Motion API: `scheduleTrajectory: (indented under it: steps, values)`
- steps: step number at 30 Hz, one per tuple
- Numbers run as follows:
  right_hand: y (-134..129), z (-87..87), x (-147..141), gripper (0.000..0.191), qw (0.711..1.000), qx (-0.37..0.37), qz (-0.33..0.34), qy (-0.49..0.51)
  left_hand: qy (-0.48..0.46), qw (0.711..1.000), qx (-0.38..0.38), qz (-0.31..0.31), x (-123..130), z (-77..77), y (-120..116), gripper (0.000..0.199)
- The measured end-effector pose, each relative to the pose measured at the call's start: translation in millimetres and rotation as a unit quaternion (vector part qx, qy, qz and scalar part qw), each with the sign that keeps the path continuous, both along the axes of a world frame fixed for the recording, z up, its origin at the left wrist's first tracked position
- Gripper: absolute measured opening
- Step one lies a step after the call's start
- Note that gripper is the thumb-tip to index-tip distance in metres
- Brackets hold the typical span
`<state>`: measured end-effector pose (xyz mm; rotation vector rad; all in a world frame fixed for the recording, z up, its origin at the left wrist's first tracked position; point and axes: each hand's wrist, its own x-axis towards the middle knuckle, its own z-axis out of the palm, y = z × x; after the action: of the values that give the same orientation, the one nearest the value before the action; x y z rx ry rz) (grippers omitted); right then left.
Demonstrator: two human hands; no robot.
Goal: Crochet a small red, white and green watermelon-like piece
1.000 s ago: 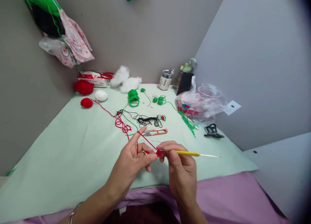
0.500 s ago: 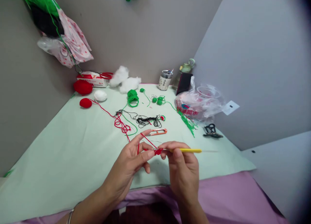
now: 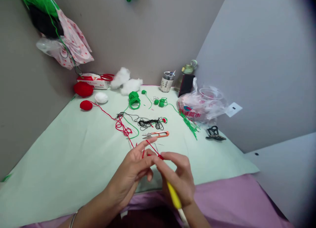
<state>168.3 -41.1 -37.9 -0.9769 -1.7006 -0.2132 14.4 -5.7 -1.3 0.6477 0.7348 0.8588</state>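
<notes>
Thumb and fingers of my left hand point(image 3: 132, 172) pinch a small red crochet piece point(image 3: 161, 157), most of which the fingertips hide. Red yarn point(image 3: 153, 147) runs over the raised left index finger down to that piece. My right hand point(image 3: 181, 175) is closed, its thumb and index fingertips at the right edge of the red piece. A yellow-handled crochet hook point(image 3: 174, 195) lies in the right hand, its handle slanting down toward the wrist; its tip is hidden. Just beyond the hands lie orange-handled thread snips point(image 3: 161, 134).
Red yarn balls point(image 3: 86, 105), a white ball point(image 3: 101, 97), stuffing point(image 3: 130, 86) and green yarn point(image 3: 134, 100) sit toward the back left. Tangled black yarn point(image 3: 150, 123) lies mid-table. At right are a plastic bag point(image 3: 195, 106), green strands point(image 3: 190, 124) and a black hair clip point(image 3: 215, 133).
The crochet hook has swung from pointing right to slanting down toward my right wrist. My right fingers have moved in against the red piece, near my left fingertips.
</notes>
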Motion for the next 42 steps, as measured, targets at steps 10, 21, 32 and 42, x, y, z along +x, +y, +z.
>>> scheduleTrajectory:
  steps: [10,21,32,42]
  values:
    - [7,7.9,-4,0.019,0.913,-0.177,0.138,0.340,0.004,0.999,0.039,0.020,6,0.9,-1,0.051]
    - [-4,-2.9,-1,0.036,0.999,-0.032,-0.012,0.009,0.003,1.000,0.028,0.004,3,-3.2,0,0.063]
    - [1,8.3,-1,0.022,0.922,-0.162,0.098,0.339,0.025,0.998,0.048,0.041,1,-0.8,-1,0.045]
    - [3,-6.6,3,0.025,0.971,-0.091,0.032,0.220,-0.048,0.997,-0.066,-0.004,3,-6.0,3,0.045]
